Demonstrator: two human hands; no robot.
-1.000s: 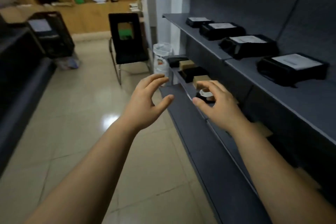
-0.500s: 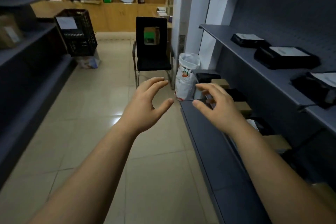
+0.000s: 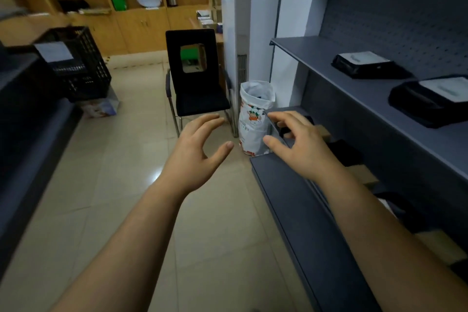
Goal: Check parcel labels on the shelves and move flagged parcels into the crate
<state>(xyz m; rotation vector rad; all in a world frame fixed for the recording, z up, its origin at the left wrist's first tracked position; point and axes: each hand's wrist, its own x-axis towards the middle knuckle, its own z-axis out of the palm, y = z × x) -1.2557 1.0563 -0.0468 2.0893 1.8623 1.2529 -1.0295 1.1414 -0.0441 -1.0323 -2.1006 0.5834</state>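
Two parcels (image 3: 362, 63) lie on the shelf (image 3: 326, 68), back from its edge; open floor (image 3: 114, 185) reaches the crate (image 3: 81, 68). My left hand (image 3: 195, 157) and right hand (image 3: 301, 147) hover loosely spread, empty.

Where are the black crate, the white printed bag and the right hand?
black crate (image 3: 84, 78), head view, its front mesh wall.
white printed bag (image 3: 253, 125), head view, its printed side.
right hand (image 3: 301, 152), head view, back of the hand.

My left hand (image 3: 195, 152) and right hand (image 3: 301, 149) hang empty, fingers loosely curved. On the upper shelf (image 3: 316, 58) lie a far parcel (image 3: 362, 62) and a near parcel (image 3: 428, 101), both black, with labels too blurred to read, I think. The crate (image 3: 76, 66) stands far left.
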